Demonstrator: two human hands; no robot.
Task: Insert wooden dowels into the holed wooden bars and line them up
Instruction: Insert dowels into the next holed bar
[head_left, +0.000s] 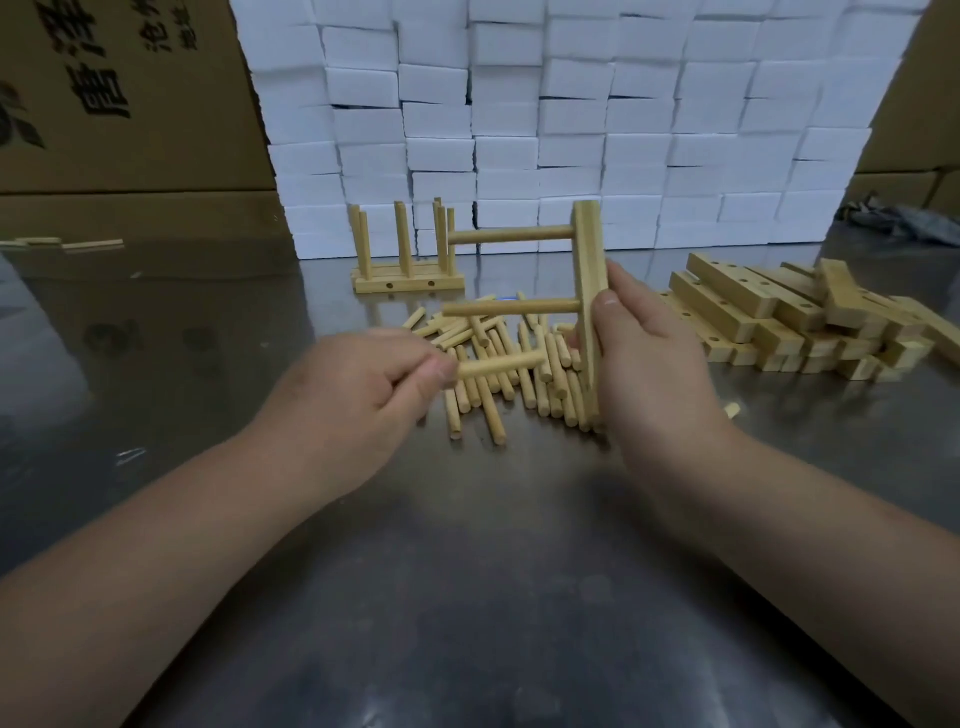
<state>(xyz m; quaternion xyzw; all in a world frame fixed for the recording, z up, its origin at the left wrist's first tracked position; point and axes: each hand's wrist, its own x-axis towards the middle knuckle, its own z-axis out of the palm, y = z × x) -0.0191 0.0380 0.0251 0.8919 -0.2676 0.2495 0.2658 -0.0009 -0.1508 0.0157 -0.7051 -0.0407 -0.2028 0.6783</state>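
At centre frame the right hand (649, 358) grips a holed bar (589, 260) upright, fingers curled round it, with 2 inserted dowels (511, 307) jutting left. The left hand (363, 384) pinches a 3rd dowel (498, 364) just left of the bar, over the loose dowel pile (493, 410) on the table (467, 571).

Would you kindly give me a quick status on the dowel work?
Right hand grips upright bar, two dowels seated. Left hand pinches third dowel, not yet in. Loose dowel pile beneath, path clear.
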